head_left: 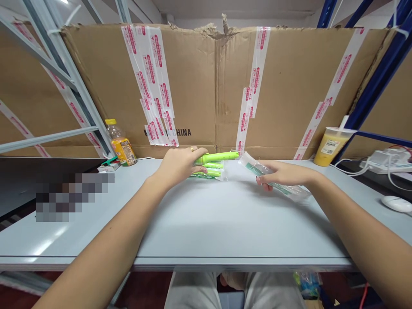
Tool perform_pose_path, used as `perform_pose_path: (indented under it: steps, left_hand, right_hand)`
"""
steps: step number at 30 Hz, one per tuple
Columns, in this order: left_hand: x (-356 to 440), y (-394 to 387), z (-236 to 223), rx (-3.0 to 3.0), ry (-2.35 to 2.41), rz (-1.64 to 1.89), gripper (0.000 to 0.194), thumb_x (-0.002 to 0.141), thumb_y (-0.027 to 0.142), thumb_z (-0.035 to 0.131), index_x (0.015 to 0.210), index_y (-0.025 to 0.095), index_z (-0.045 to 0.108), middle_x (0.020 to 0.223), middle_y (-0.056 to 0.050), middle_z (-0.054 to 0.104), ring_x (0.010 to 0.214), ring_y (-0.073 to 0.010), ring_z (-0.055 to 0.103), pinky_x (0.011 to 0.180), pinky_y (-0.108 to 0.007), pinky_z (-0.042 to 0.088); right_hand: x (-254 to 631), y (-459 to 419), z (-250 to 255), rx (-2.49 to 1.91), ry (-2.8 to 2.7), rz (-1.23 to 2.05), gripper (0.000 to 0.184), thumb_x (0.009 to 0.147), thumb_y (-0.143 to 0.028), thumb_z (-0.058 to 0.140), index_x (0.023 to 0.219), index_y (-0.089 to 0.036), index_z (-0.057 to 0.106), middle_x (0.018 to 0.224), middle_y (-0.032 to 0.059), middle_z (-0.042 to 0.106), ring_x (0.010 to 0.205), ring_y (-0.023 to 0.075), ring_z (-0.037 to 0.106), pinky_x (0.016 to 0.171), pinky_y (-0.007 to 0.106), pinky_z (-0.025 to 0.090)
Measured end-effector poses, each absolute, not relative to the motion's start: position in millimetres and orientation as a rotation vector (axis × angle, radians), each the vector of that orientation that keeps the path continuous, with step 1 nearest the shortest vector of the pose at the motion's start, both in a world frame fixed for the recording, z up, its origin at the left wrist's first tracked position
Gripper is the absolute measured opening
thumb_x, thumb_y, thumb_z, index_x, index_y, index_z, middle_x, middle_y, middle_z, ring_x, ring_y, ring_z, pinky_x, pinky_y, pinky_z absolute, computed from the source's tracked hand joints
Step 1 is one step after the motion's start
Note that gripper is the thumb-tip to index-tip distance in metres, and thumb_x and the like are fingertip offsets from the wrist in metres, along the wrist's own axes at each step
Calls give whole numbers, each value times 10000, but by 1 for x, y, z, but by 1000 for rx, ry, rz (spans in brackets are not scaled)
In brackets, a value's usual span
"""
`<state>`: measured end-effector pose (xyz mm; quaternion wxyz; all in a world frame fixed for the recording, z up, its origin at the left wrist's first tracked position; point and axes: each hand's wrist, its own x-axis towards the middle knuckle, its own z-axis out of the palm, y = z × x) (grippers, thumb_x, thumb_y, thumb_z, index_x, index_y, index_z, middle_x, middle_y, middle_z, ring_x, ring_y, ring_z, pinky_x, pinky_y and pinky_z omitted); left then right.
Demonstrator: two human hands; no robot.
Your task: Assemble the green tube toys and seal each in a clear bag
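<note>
My left hand (183, 167), with a ring on one finger, is closed around a lime-green pen-shaped stick (222, 157) that points to the right. Directly under it, more lime-green sticks (214, 165) of the same look lie on the table, partly covered by my hand, with clear plastic wrapping around them. On the right, my right hand (280, 175) grips a long, narrow clear plastic sleeve (252, 165) with green print, tilted down to the right. Whether anything is inside the sleeve, I cannot tell. The stick and the sleeve are close together but look apart.
The grey-white table (238, 227) ends at a front edge near my lap. A tall cardboard sheet (193, 86) stands behind it. At back left is a yellow-capped bottle (124, 148); at back right, a cup of yellow drink (331, 148), cables, a white adapter (389, 161) and a mouse (396, 203).
</note>
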<state>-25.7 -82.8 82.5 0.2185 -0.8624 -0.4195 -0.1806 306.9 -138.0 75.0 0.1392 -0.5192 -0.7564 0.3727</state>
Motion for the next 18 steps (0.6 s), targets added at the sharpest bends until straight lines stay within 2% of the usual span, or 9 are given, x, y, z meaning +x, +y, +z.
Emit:
perform_pose_path:
  steps: [4,8,14,18]
  left_hand:
    - [-22,-86,83,-2408,-1181,-402,424,836,564,644,1114,247,594,1048,-65,697,850,-245,665,590,-294,307]
    - [-14,-90,80,-2440,-1248,-371,379,833,515,631,1042,212,540,961,-69,677,797,-240,649,596,-297,310]
    - [-8,-101,78,-2633,-1290,-563,381,718,302,667,1025,232,453,827,-16,597,689,-214,567,576,-295,303]
    - [-8,-103,77,-2839,-1203,-735,320,727,255,655,969,229,448,861,-7,561,720,-179,527,609,-285,347]
  right_hand:
    - [306,-137,72,-1545,-2246,1005,428,865,-499,613,1203,-245,549,851,25,705,827,232,679,800,356,482]
    - [302,-139,70,-1506,-2282,1010,400,863,-481,613,1173,-236,555,934,37,701,780,215,674,761,344,495]
    - [301,-141,70,-1413,-2290,1142,398,864,-456,627,1175,-218,561,955,38,687,788,200,666,743,321,514]
    - [301,-142,72,-1391,-2287,1219,384,872,-426,633,1176,-205,557,894,30,675,781,190,654,745,318,514]
